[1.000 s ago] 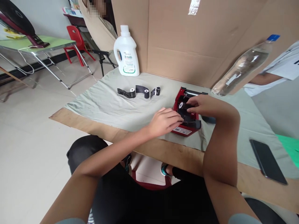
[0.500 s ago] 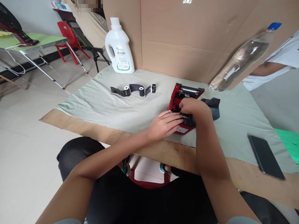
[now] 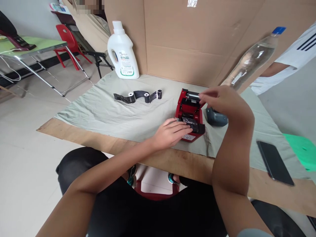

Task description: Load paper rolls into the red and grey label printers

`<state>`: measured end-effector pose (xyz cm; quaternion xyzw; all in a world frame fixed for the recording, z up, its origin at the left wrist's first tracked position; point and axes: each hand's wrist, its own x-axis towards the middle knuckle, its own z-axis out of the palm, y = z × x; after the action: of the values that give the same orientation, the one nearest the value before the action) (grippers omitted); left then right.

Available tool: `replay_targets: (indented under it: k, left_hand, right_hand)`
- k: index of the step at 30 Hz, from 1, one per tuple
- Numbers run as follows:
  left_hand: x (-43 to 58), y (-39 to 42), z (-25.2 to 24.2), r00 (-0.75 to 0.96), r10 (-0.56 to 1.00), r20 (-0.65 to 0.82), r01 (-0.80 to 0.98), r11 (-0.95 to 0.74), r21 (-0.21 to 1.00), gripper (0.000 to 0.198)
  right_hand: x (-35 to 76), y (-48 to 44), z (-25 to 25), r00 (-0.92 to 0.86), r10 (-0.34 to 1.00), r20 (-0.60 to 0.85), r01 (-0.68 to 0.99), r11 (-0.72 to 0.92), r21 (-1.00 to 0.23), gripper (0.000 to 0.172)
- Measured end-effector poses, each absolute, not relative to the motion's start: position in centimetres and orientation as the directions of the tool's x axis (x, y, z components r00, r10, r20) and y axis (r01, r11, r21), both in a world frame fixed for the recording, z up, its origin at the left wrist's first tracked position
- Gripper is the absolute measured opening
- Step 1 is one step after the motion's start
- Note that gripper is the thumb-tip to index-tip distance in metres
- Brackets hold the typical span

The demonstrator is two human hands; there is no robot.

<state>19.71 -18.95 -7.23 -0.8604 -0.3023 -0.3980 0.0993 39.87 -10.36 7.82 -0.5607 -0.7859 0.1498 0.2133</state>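
Pale cloth (image 3: 93,112) bears an open red device (image 3: 190,108) — hands (image 3: 169,133) (image 3: 221,102) at it.

One head-worn cam, mine, looking forward and down over my lap (image 3: 153,210) at the bench (image 3: 84,135); my left hand (image 3: 168,134) near, centre, right hand (image 3: 223,98) right of it; cardboard panel (image 3: 182,42) backs the view, floor (image 3: 27,168) runs off left.
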Motion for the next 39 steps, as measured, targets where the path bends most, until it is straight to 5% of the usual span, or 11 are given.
replay_targets:
  k: [4,15,22,26,31,35,39]
  left_hand:
    - [19.8,-19.2,-6.9,0.47,0.41,0.782,0.599,-0.799,0.058,0.033]
    - [19.6,-19.7,-5.7,0.465,0.37,0.804,0.594,-0.804,0.027,0.027]
    - [19.4,-20.2,-4.6,0.417,0.355,0.837,0.543,-0.836,0.084,0.024]
    - [19.2,-19.7,-5.0,0.308,0.431,0.848,0.502,-0.831,0.24,0.031]
    - [18.5,-17.9,-6.9,0.169,0.714,0.68,0.467,-0.665,0.583,0.066]
    - [17.6,-16.9,-8.1,0.287,0.767,0.574,0.463,-0.636,0.617,0.071]
    - [16.9,-16.6,-8.0,0.343,0.757,0.556,0.511,-0.647,0.567,0.066]
  right_hand:
    - [40.8,-8.5,6.5,-0.119,0.924,0.364,0.827,0.295,-0.478,0.024]
    - [41.4,-6.7,5.3,-0.281,0.946,0.162,0.804,0.324,-0.498,0.019]
    - [41.3,-8.3,4.8,-0.542,0.84,-0.036,0.733,0.451,-0.51,0.011]
    - [42.2,-9.4,0.9,-0.605,0.762,0.232,0.593,0.625,-0.508,0.014]
    - [44.2,-11.2,-6.0,-0.368,0.745,0.556,0.354,0.665,-0.658,0.033]
    - [43.9,-12.2,-9.1,-0.226,0.677,0.701,0.276,0.734,-0.62,0.042]
    - [43.9,-12.3,-8.8,-0.299,0.68,0.67,0.371,0.729,-0.575,0.046]
